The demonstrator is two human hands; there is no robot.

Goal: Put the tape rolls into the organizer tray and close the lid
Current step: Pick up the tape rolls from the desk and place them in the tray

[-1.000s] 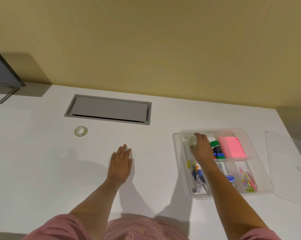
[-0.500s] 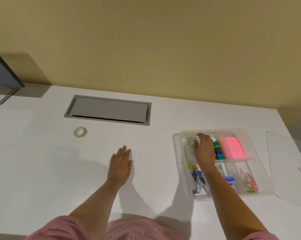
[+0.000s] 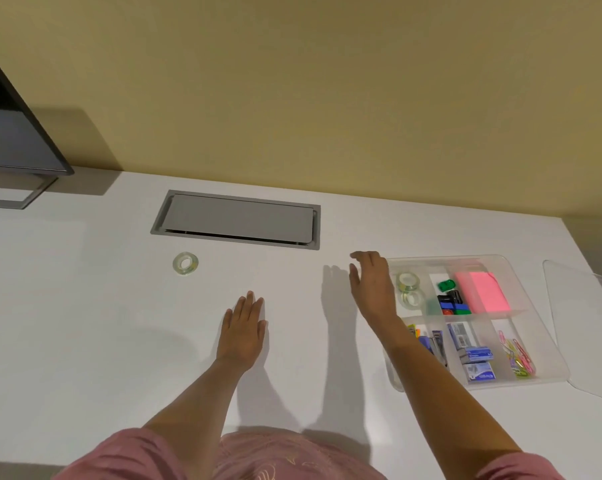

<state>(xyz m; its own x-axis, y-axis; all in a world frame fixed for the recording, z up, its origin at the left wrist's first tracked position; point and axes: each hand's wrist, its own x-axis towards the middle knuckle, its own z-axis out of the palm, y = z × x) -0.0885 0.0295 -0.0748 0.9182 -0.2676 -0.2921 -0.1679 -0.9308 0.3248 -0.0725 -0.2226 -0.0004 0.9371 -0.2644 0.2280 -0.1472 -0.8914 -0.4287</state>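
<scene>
Both my hands are empty; one tape roll lies loose on the table.
My right hand (image 3: 370,284) hovers with fingers (image 3: 358,255) spread beside the clear plastic organizer tray (image 3: 549,344), whose far-left compartment holds two clear tape rolls (image 3: 408,289). My left hand (image 3: 243,332) lies flat, fingers together, on the white table (image 3: 84,323). A third clear tape roll (image 3: 185,263) sits well apart to the left. The transparent lid (image 3: 583,323) lies right of the tray.
</scene>
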